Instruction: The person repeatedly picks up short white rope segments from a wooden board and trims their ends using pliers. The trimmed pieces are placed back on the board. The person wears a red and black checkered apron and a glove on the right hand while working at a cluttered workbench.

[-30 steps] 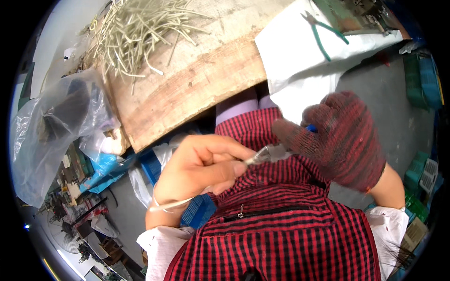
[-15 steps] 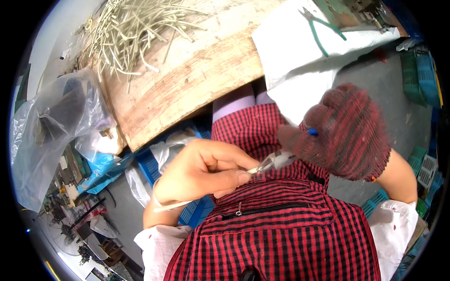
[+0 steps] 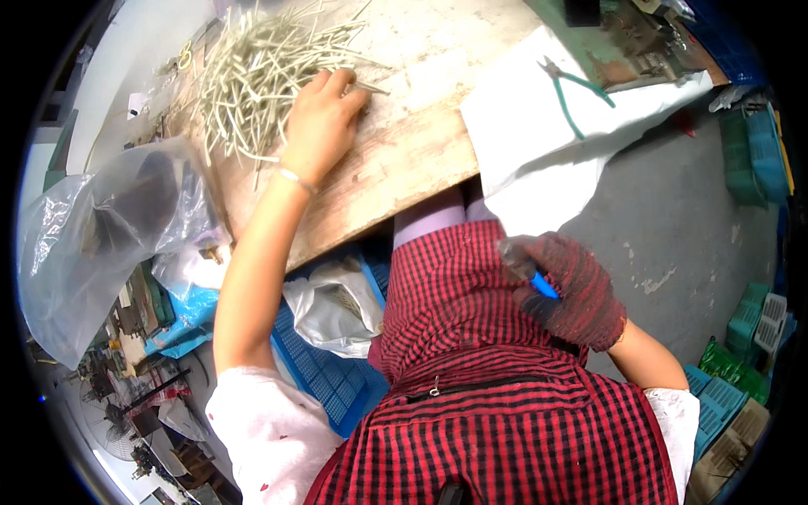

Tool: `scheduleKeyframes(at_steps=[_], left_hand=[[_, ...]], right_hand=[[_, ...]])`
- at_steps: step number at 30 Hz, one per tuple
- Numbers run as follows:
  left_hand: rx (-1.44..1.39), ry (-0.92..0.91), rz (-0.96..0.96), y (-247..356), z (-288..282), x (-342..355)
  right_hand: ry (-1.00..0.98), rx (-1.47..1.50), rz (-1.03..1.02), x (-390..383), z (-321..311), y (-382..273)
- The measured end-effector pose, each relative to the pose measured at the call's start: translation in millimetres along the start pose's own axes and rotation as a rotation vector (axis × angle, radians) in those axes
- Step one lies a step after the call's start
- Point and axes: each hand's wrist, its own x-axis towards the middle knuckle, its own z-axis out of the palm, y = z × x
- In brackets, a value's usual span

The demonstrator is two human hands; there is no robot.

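Observation:
My bare left hand (image 3: 324,118) reaches onto the right side of a pile of thin, pale, cord-like strands (image 3: 252,80) on the wooden table. Its fingers are bent and a little apart at the strands; the fingertips are partly hidden, and no strand is clearly gripped. Over my lap, my right hand (image 3: 572,290) wears a dark red knit glove. It is closed around a small tool with a blue handle (image 3: 544,286) and a metal head; the glove hides much of it.
Green-handled pliers (image 3: 572,97) lie on a white cloth (image 3: 539,160) over the table's right corner. Below the table edge (image 3: 379,210), a white bag (image 3: 332,316) sits in a blue crate (image 3: 316,370). A clear plastic bag (image 3: 109,219) hangs at left. Crates (image 3: 745,324) stand at right.
My left hand has moved from over my lap up to the pile; the pale strand it held there is no longer seen in it. My gloved right hand has moved lower and left.

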Motion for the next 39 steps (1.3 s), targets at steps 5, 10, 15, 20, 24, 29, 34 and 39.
scheduleKeyframes(at_steps=[5, 10, 15, 20, 24, 29, 34, 39], left_hand=[[-0.218, 0.029, -0.003, 37.0, 23.2, -12.3], [-0.411, 0.296, -0.168, 86.7, -23.5, -18.2], [-0.984, 0.604, -0.605, 110.1, -88.4, -20.7], [-1.378, 0.143, -0.832, 150.6, -101.1, -62.8], [-1.681, 0.063, -1.055, 171.4, -110.2, -76.9], [-1.883, -0.062, -1.087, 164.8, -122.1, -77.1], [-1.929, -0.166, -1.187, 160.8, -128.1, -71.1], [-1.974, -0.285, -1.302, 154.7, -137.5, -61.5]], right_hand=[[0.035, 0.093, 0.200, -16.9, 2.6, 5.0], [0.086, 0.668, 0.443, -17.5, 16.0, 18.8], [-0.211, 1.234, 0.575, 8.7, 27.0, 36.1], [-0.374, 1.541, 0.490, 40.3, 60.7, 55.6], [-0.103, 0.764, 0.314, 34.2, 40.7, 6.6], [0.034, -0.161, -0.093, 35.0, -6.0, -43.3], [0.035, -0.275, -0.118, 32.9, -15.5, -51.7], [-0.005, -0.493, -0.213, 37.3, -26.3, -61.9]])
